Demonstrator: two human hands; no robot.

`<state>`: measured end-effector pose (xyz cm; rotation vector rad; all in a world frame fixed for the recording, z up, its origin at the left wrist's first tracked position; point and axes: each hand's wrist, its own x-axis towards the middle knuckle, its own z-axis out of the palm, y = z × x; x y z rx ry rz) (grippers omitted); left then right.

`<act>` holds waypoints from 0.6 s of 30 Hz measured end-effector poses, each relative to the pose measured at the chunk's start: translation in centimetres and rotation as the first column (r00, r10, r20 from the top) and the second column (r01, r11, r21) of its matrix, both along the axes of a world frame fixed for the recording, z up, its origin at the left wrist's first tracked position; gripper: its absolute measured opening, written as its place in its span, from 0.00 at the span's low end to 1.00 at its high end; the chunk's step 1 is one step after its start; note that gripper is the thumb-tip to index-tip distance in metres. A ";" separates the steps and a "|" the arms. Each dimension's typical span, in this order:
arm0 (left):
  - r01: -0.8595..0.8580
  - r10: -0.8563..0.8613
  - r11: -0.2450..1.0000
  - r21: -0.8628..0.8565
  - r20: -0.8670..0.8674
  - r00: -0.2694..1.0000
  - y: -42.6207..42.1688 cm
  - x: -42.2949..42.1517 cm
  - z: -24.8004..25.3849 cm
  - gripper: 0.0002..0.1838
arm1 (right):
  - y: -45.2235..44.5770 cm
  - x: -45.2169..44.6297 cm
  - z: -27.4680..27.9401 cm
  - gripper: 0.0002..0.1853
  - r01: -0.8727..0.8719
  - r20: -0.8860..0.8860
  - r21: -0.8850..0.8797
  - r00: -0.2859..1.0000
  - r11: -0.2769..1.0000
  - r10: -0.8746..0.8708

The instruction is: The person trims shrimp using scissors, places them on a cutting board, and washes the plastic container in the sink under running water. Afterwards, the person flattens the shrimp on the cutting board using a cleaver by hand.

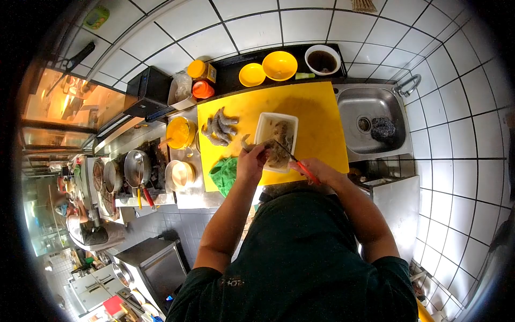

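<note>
My left hand (253,162) is closed on a shrimp (246,144) at the left edge of a white rectangular tray (260,126). In my right hand (317,170) is a red-handled tool (307,173), its dark, thin blade pointing up and left over the tray toward my left fingers. Whether it is a knife or scissors cannot be made out. Greyish shrimp pieces (282,130) lie in the tray. Several whole shrimp (218,129) form a pile on the yellow cutting board (316,107), left of the tray. A green cloth (223,175) lies at the board's lower left.
A steel sink (354,110) with a dark scrubber (383,130) is at right. Behind the board, a black ledge (236,63) holds yellow bowls (280,65) and a bowl of dark liquid (322,59). Pans (137,167) sit on the stove at left; another person (80,214) is at far left.
</note>
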<state>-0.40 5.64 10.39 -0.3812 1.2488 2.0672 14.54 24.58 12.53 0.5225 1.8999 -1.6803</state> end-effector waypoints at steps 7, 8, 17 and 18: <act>0.003 -0.003 0.999 -0.039 -0.002 1.000 0.1 0.0 1.1 0.04 | 0.3 0.0 -2.6 0.34 -0.006 0.071 -0.004 0.997 1.000 0.007; 0.024 -0.025 0.999 -0.039 -0.019 1.000 -0.1 -0.1 1.0 0.04 | 0.2 0.0 -2.4 0.34 0.007 0.078 -0.017 0.997 1.000 -0.006; 0.221 -0.233 0.967 -0.124 -0.087 0.969 -1.3 -1.7 0.2 0.13 | 0.6 0.0 -4.6 0.31 -0.119 0.016 0.145 0.993 0.982 0.118; 0.246 -0.261 0.958 -0.148 -0.091 0.961 -1.3 -1.9 0.3 0.13 | 0.7 0.0 -4.3 0.31 -0.121 0.040 0.144 0.992 0.982 0.117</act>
